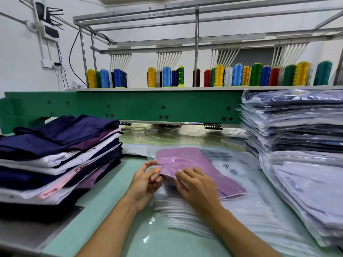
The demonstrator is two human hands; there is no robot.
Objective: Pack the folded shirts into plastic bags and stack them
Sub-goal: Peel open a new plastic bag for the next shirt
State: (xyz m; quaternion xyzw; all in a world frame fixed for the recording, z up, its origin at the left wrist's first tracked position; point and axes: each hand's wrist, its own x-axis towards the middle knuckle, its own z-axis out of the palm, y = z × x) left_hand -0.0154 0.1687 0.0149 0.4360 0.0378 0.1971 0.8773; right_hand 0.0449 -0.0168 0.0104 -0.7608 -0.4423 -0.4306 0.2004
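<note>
A folded purple shirt [187,160] lies in the middle of the table on a pile of clear plastic bags [241,216]. My left hand [146,180] pinches the thin edge of a plastic bag at the shirt's near-left corner. My right hand [196,186] grips the same corner of the shirt and bag from the right. A stack of folded unbagged shirts [59,156], navy, white and purple, stands at the left. Bagged shirts are stacked high at the right [293,119], with a lower bagged pile [306,186] in front of it.
A green machine beam [130,106] runs across behind the table. Above it, a shelf carries several coloured thread cones [237,75]. The table surface [111,210] is pale green, with a grey ledge at the near left.
</note>
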